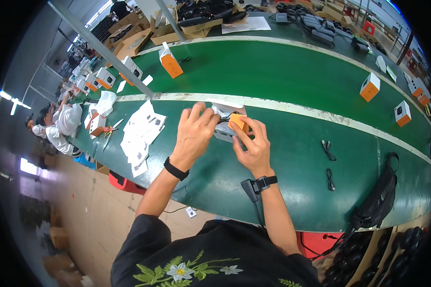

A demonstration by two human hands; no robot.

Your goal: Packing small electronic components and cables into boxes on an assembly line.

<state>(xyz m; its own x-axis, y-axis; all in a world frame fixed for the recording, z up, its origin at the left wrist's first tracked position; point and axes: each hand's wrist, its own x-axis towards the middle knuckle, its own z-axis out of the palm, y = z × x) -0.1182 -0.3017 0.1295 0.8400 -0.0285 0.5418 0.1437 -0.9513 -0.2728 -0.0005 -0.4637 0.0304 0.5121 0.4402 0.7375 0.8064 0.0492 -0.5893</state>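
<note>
With the clock centred on the open white cardboard box [223,136] on the green tabletop [292,162], the step in hand is judged to be the arranging of parts at its opening. A small orange cardboard piece [238,121] is clamped in the right hand [254,146] at the one o'clock side; whether it is joined to the box cannot be told. The left hand [194,131] is curled at nine o'clock, beside a thin black cable [229,116]; whether the cable is pinched cannot be told. Loose white printed sheets [142,131] are spread farther out at nine, and two black bundled cables [328,150] are laid near four. Next, the cable would need to be kept clear of the cardboard edges.
</note>
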